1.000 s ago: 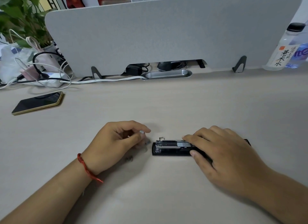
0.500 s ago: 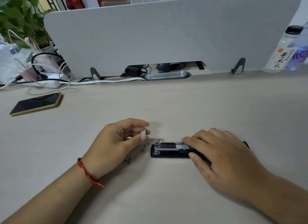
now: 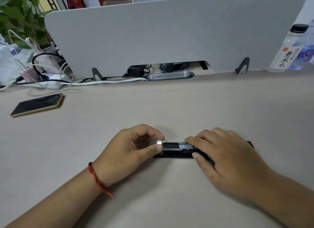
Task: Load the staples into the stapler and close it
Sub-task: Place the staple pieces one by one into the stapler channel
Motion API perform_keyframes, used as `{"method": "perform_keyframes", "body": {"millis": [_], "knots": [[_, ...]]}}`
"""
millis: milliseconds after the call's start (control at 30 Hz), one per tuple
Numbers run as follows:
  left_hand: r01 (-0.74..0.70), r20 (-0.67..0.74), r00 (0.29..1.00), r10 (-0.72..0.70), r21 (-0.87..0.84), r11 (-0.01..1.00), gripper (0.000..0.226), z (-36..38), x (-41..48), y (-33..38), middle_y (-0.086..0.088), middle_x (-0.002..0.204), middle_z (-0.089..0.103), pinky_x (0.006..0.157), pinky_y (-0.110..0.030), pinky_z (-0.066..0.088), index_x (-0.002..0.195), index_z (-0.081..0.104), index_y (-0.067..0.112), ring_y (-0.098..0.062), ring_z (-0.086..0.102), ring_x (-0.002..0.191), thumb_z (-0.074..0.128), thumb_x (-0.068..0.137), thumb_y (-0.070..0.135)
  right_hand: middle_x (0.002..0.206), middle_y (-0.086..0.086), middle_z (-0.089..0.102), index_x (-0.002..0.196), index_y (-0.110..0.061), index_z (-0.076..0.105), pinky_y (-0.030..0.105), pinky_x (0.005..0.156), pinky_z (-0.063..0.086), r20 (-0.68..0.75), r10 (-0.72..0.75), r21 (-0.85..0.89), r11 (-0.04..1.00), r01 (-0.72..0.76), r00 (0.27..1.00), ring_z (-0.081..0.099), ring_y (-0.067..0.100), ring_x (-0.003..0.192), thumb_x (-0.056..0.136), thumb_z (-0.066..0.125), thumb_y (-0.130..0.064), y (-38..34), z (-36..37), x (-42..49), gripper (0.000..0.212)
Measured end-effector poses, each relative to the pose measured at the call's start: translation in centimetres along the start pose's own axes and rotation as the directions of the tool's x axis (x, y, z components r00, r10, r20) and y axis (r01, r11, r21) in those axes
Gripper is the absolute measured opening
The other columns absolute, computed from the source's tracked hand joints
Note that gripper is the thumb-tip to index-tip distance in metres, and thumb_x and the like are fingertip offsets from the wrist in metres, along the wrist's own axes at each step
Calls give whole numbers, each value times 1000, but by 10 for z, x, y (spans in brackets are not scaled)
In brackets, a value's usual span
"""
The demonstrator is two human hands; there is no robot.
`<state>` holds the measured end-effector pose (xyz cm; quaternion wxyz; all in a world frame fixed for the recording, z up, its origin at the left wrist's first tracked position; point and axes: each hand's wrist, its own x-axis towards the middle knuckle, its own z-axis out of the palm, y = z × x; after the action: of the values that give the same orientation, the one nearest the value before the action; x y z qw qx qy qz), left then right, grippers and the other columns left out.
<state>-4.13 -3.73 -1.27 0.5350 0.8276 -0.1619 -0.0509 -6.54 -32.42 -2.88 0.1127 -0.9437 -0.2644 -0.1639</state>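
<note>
Your desk (image 3: pixel 169 105) is a pale wood-grain surface, and the black stapler (image 3: pixel 175 151) lying flat on it serves as the landmark for everything else. Well beyond the stapler stands the grey felt divider (image 3: pixel 169 32), with a silver cable tray (image 3: pixel 169 75) at its foot. Far beyond and to the left of the stapler, a potted plant (image 3: pixel 20 18) rises over a white power strip (image 3: pixel 49 82) tangled in cables. Far beyond and to the right of it stands a clear water bottle (image 3: pixel 287 49) with a black cap. To the left of the stapler and further back, a dark phone (image 3: pixel 37 105) with a gold edge lies face up.

Your right hand (image 3: pixel 229 158) rests over the right portion of the stapler, fingers spread flat on top and thumb pressed against the near side, pinning it to the desk rather than closing around it. Your left hand (image 3: pixel 130 151), a red cord bracelet (image 3: pixel 97 180) on its wrist, sits at the stapler's left end, index finger and thumb pinched on a small silver strip of staples (image 3: pixel 160 142). The strip touches the left end of the stapler's open channel. The stapler's magazine shows open, its metal track exposed between your two hands.
</note>
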Motion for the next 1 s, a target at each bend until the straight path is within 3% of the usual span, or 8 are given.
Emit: {"method": "perform_keyframes", "body": {"millis": [333,567,667,767,867,1000], "knots": [[44,5,999,-44,83,996,15,2,1,-2,8,98,79,88,-26,58,104,78,33,-13,75,93,84,92,25,105,-19,62,131,-33,65,36,73,46,-2,2,2,1000,-2,1000,55,16,87,102,48,-40,0,1,-1,35],[43,35,998,-45,65,997,15,1,1,-4,11,97,78,84,-18,55,106,78,32,-6,73,89,83,93,29,104,-18,62,131,-33,65,37,73,47,7,1,1,1000,-1,1000,56,17,87,102,47,-40,0,1,0,35],[40,47,998,-42,61,997,21,2,1,-5,7,102,77,92,-32,59,111,77,30,-12,74,96,84,92,27,104,-18,62,131,-33,66,38,72,47,9,2,0,1000,-2,1000,56,17,87,102,47,-40,0,1,0,35],[-132,29,991,130,104,986,41,-5,-2,-3,7,128,69,112,-36,52,126,67,28,-19,66,128,86,90,19,105,-18,63,131,-32,66,39,73,49,5,2,-1,1000,-2,1000,57,17,87,102,47,-41,0,1,0,36],[-384,99,922,374,357,852,35,-15,-4,-1,5,146,57,117,-31,42,124,63,21,-22,53,143,78,93,13,105,-18,63,131,-33,65,38,72,48,1,5,-3,1000,-5,1000,56,17,87,102,47,-41,0,1,-1,35],[-432,218,901,374,493,755,25,-11,-4,0,2,144,57,112,-36,46,116,69,19,-19,51,143,78,94,13,104,-18,62,131,-34,65,37,72,47,5,0,-3,1000,0,1000,55,16,86,102,47,-41,0,2,0,35]]}}
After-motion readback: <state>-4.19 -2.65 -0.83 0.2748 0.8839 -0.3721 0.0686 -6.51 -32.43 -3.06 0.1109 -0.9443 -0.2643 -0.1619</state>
